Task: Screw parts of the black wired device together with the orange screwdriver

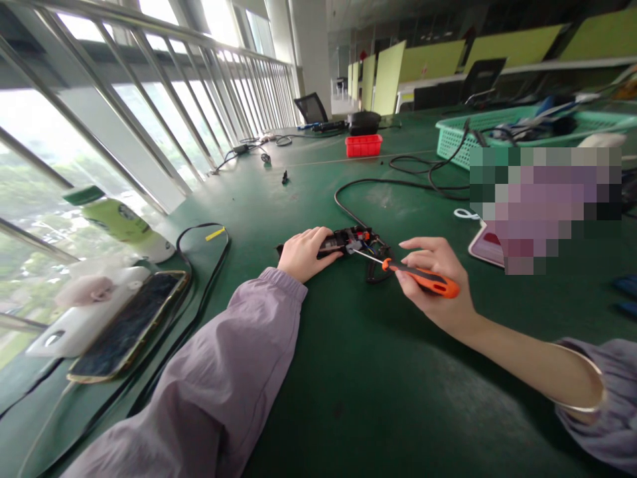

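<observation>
My left hand [306, 254] is closed over the left end of a black corded device [334, 243], holding it against the green table. The device's right part lies opened, with coloured wires and a red piece showing. My right hand [442, 275] grips an orange and black screwdriver [423, 275] by its handle. Its thin metal shaft points left into the exposed part, by a small grey piece [353, 246]. Whether the tip touches a screw is too small to tell. From the device a black cable [355, 184] runs back and to the right.
Beyond the device stands a red basket [363, 146]; a green basket [452, 143] of cables and tools is at the right. At the left are a phone [132, 325], a white case [84, 318], a bottle [119, 222] and a loose black cord [206, 292]. Metal railing [164, 86] borders the table.
</observation>
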The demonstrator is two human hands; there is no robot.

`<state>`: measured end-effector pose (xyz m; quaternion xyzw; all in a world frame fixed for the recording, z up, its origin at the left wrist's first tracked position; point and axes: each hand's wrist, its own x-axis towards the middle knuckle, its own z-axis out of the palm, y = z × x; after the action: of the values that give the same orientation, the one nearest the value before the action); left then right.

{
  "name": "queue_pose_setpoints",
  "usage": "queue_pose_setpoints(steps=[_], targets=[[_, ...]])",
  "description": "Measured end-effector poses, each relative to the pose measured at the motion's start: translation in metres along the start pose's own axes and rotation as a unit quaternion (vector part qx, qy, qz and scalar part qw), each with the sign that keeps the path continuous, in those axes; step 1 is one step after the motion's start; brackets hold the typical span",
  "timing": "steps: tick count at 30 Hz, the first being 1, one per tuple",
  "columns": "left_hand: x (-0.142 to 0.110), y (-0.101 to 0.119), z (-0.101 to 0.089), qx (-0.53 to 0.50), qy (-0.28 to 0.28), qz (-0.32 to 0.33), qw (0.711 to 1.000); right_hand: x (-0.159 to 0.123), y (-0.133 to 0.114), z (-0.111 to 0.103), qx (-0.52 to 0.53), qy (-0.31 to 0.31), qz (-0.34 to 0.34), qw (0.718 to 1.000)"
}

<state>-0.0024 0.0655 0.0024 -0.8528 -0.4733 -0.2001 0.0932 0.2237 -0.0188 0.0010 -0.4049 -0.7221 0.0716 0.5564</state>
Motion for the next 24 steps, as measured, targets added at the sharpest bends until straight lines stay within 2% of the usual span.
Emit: queue_pose_setpoints(steps=[3, 6, 8, 13, 16, 20, 24], targets=[[-0.001, 0.000, 0.000, 0.003, 0.000, 0.002, 1.000, 0.001, -0.002, -0.001, 0.069, 0.024, 0.120, 0.990], [-0.001, 0.000, 0.000, 0.014, -0.007, 0.013, 1.000, -0.003, -0.002, -0.005, 0.138, 0.010, 0.179, 0.974], [-0.001, 0.001, -0.001, 0.027, -0.013, 0.018, 0.999, -0.006, -0.003, -0.010, 0.145, -0.016, 0.182, 0.972], [-0.001, 0.008, -0.006, 0.070, -0.029, 0.020, 0.997, -0.011, -0.006, -0.021, 0.161, -0.035, 0.170, 0.971], [-0.002, 0.014, -0.010, 0.096, -0.042, 0.021, 0.994, -0.012, -0.007, -0.023, 0.146, -0.048, 0.207, 0.966], [-0.003, 0.018, -0.012, 0.106, -0.042, 0.021, 0.993, -0.013, -0.003, -0.022, 0.121, -0.017, 0.241, 0.963], [-0.003, 0.016, -0.011, 0.099, -0.041, 0.012, 0.994, -0.012, 0.004, -0.022, 0.115, 0.062, 0.186, 0.974]])
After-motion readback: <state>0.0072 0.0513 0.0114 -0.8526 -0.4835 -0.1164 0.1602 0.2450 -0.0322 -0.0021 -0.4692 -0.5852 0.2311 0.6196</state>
